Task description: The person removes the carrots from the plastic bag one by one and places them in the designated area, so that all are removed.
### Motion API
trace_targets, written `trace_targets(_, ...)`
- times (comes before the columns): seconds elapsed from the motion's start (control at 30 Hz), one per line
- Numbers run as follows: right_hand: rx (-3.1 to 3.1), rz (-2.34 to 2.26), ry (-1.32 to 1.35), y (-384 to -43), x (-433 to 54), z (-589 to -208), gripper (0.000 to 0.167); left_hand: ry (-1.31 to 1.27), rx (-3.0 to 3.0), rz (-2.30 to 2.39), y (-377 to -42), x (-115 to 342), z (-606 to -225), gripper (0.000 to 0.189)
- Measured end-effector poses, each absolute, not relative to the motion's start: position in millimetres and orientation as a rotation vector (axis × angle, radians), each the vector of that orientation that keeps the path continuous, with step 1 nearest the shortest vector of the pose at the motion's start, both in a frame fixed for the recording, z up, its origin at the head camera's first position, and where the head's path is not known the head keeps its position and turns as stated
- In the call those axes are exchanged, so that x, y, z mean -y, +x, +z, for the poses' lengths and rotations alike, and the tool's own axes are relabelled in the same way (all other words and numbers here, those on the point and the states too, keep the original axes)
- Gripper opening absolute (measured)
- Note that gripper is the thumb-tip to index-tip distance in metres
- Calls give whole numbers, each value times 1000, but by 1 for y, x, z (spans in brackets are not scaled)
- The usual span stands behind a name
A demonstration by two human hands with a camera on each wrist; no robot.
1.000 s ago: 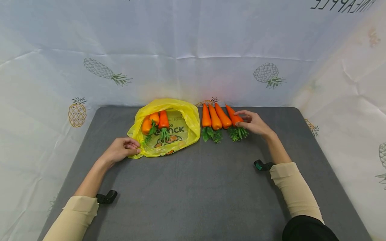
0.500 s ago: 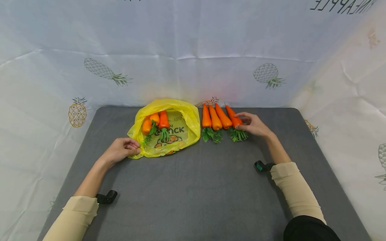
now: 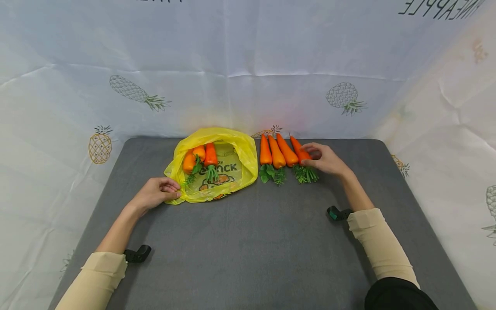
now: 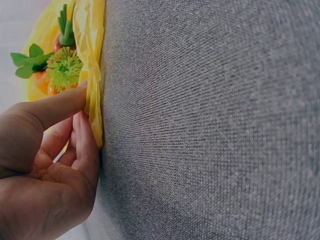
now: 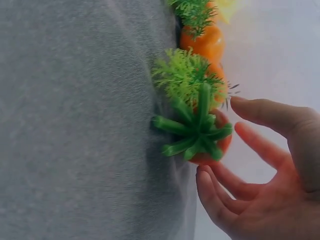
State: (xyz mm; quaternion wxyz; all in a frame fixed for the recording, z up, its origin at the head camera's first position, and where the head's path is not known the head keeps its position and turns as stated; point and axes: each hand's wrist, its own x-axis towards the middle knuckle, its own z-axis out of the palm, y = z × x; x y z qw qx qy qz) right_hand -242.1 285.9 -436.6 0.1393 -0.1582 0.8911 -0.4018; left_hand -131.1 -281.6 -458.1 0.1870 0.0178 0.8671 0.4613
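My left hand (image 3: 156, 192) pinches the near left edge of a yellow plastic bag (image 3: 248, 150), its mouth spread open on the table. In the left wrist view, thumb and fingers (image 4: 60, 105) meet at the bag's rim. Inside the bag lie a red-orange carrot (image 3: 211, 154) with green stalks and orange vegetables (image 3: 188, 162) with leafy tops. My right hand (image 3: 325, 159) curls around the rightmost carrot (image 3: 299, 148), its thumb on one side and fingers on the other. That carrot's thick green stalks (image 5: 197, 132) face the right wrist camera.
Several more orange carrots (image 3: 277, 153) lie side by side between the bag and my right hand, tips toward the back edge. A grey table (image 3: 240, 249) spreads in front. White cloth (image 3: 248, 99) printed with pineapples hangs behind and at the sides.
The rightmost carrot's green top has shifted slightly down and left under my right hand, which moved a little with it. My left hand and the bag have stayed put.
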Motion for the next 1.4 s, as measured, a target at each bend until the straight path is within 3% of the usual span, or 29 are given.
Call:
trace_targets(0.6, -2686, -1209, -517, -246, -254, -415, 52, 32, -2443, 1278, -134, 282, -458, 35)
trace_targets(1.4, -2551, -1397, -822, -248, -160, -397, 39, 41, -2435, 1291, -133, 281, -456, 34)
